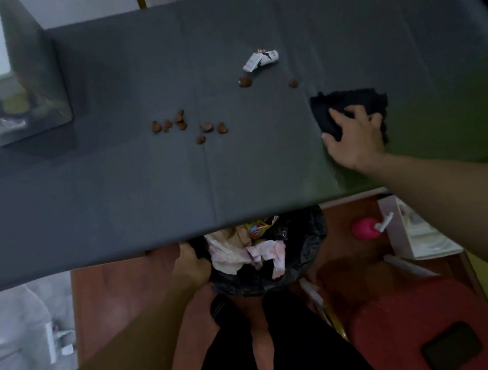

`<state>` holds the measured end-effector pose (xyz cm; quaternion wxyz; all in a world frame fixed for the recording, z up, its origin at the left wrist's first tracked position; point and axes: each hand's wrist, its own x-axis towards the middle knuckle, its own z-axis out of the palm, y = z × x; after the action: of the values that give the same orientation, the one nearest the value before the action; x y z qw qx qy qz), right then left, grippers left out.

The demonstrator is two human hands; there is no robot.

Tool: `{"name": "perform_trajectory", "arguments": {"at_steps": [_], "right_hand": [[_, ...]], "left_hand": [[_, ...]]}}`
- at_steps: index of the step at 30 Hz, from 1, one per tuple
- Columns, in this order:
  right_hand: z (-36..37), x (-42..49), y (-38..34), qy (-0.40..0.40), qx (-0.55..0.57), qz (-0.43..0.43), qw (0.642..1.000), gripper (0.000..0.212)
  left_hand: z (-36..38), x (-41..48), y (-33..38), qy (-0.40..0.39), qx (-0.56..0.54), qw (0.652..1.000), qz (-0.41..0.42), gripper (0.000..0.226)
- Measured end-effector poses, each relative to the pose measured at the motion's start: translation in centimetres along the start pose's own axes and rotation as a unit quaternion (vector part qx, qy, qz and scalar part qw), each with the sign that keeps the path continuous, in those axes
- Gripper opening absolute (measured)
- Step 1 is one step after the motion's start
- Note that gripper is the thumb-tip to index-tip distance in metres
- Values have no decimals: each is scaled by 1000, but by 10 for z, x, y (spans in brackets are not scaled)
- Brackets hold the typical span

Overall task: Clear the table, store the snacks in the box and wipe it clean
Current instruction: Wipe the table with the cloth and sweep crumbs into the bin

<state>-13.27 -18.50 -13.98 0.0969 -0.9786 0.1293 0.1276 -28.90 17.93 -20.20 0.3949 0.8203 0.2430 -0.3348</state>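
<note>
Dark trousers (277, 354) fill the near edge below us, blurred. At the far left, the clear box (41, 88) stands on the table (112, 204), its left side cut off and its contents too hazy to name. Our left hand (190, 267) is down at the rim of the bin (297, 272), which is half hidden under the table's near edge. We cannot tell how the fingers lie; the black liner swallows them. Up on the grey top, brown snack bits (180, 124) lie scattered mid-table, with two more further right near a crumpled white wrapper (260, 60). On the right, our right hand (355, 136) presses on the black cloth (350, 99), fingers spread apart, a fold showing between thumb and forefinger. That cloth looks fuzzy-edged and rumpled.
</note>
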Motion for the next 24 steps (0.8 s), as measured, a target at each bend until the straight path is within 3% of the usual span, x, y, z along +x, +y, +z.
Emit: {"name": "perform_trajectory", "arguments": {"at_steps": [3,8,13,19,24], "right_hand": [[14,-13,-19,60,37,-72,995,48],[32,-38,-49,79,71,-166,980,42],[40,-47,-51,102,132,-201,965,36],[16,4,-21,161,155,-38,974,38],[-9,71,-25,124,131,41,983,34]], "left_hand": [[5,-1,6,7,-1,1000,-11,61],[10,1,12,-1,6,1000,-21,61],[17,2,20,-8,17,999,-42,55],[18,0,24,3,32,999,-43,29],[16,0,24,-7,30,999,-43,29]]}}
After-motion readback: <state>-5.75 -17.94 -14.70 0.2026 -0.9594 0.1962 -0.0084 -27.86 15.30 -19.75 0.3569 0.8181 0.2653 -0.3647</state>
